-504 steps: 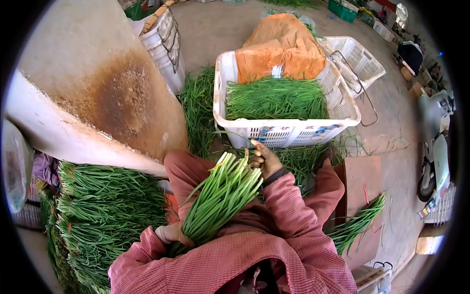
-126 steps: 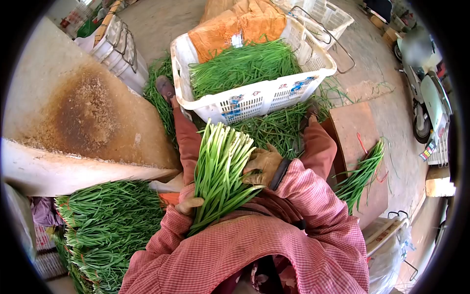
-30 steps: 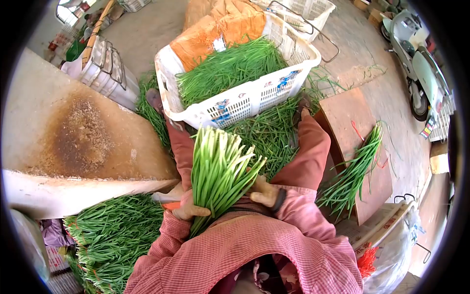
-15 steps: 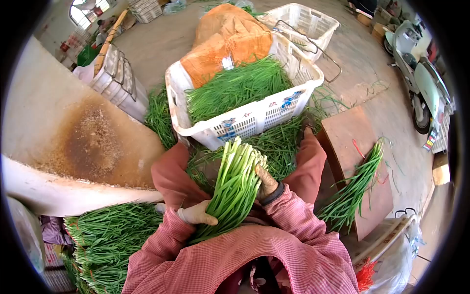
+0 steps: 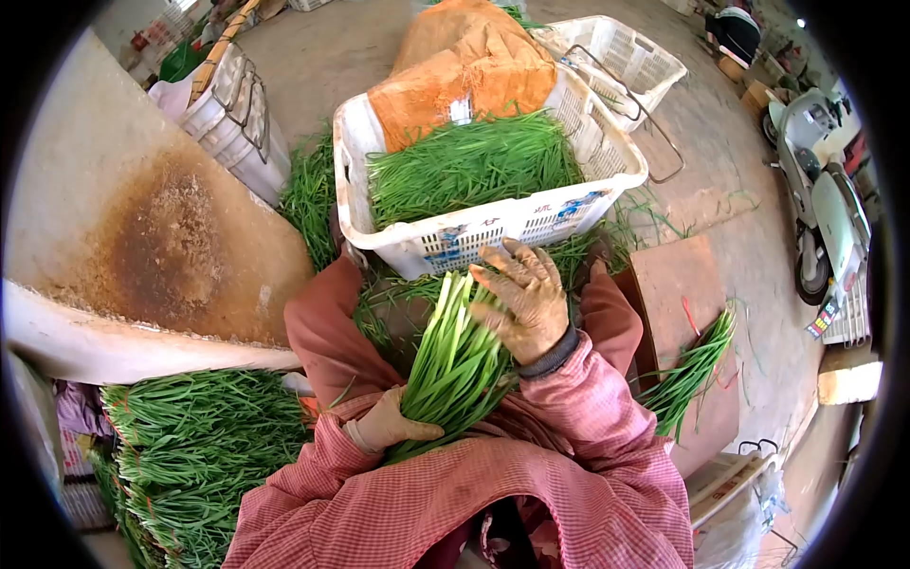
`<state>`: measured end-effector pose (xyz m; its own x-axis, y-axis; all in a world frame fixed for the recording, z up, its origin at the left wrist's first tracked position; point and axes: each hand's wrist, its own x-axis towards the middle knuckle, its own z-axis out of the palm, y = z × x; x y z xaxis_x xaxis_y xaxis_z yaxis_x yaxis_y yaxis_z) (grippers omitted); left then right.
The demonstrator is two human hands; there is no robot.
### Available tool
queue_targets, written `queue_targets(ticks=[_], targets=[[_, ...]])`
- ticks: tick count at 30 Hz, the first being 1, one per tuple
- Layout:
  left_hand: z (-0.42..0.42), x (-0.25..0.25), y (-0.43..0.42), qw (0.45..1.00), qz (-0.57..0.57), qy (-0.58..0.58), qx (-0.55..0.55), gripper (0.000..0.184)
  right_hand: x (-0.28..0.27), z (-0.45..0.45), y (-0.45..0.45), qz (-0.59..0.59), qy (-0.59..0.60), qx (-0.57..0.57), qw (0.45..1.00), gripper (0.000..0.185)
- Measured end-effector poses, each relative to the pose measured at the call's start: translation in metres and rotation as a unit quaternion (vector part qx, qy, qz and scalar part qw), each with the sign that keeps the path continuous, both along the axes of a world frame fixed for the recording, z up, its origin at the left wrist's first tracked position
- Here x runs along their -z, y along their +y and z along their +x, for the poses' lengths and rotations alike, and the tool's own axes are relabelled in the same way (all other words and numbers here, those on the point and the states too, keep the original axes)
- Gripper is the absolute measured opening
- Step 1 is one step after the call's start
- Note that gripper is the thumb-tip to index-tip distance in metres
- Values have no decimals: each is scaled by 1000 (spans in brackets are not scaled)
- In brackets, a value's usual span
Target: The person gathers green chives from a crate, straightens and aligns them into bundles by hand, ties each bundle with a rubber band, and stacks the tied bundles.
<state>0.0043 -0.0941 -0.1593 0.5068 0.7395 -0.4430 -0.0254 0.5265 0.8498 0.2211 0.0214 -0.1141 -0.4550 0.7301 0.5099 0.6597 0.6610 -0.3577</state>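
A bunch of garlic chives (image 5: 453, 356) lies slanted over my lap, its pale stem ends pointing away from me. My left hand (image 5: 393, 424), in a light glove, is wrapped round the lower, leafy part. My right hand (image 5: 527, 302), in a stained glove, is raised at the stem end with its fingers spread; whether the fingertips touch the stems I cannot tell. Just beyond stands a white plastic crate (image 5: 493, 223) with loose chives (image 5: 479, 166) and an orange sack (image 5: 469, 57) in it.
Stacked chive bunches (image 5: 209, 465) lie at my left. A smaller bunch (image 5: 697, 370) rests on a brown board (image 5: 678, 284) at my right. A second crate (image 5: 654, 66), a white bucket (image 5: 237, 123) and a scooter (image 5: 820, 199) stand farther off. A stained pale slab (image 5: 171, 228) is close on the left.
My right hand has let go of the bunch's side and lifted up and right, its fingers spreading. My left hand still grips the bunch. The view has shifted slightly.
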Motion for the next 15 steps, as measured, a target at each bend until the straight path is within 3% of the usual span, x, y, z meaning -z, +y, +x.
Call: queue_targets(ticks=[4,6,8,10,11,12,15], targets=[[-2,-3,-1,999,-11,-35,4,59,-7,-4,2,48,30,-33,998,56],[-4,-1,0,999,-18,-38,12,60,-17,-8,2,-83,157,-91,980,56],[-5,6,2,999,-25,-44,21,60,-14,-3,8,-91,164,-126,974,55],[-6,11,2,996,-32,-70,46,63,-9,-1,10,-91,140,-208,964,48],[-7,13,1,996,-37,-71,50,63,-9,-3,8,-99,106,-182,973,35],[-8,13,1,995,-48,-64,55,65,2,-7,12,-90,141,-168,971,21],[-9,11,3,995,-45,-71,56,63,10,-12,19,-88,293,-148,941,6]])
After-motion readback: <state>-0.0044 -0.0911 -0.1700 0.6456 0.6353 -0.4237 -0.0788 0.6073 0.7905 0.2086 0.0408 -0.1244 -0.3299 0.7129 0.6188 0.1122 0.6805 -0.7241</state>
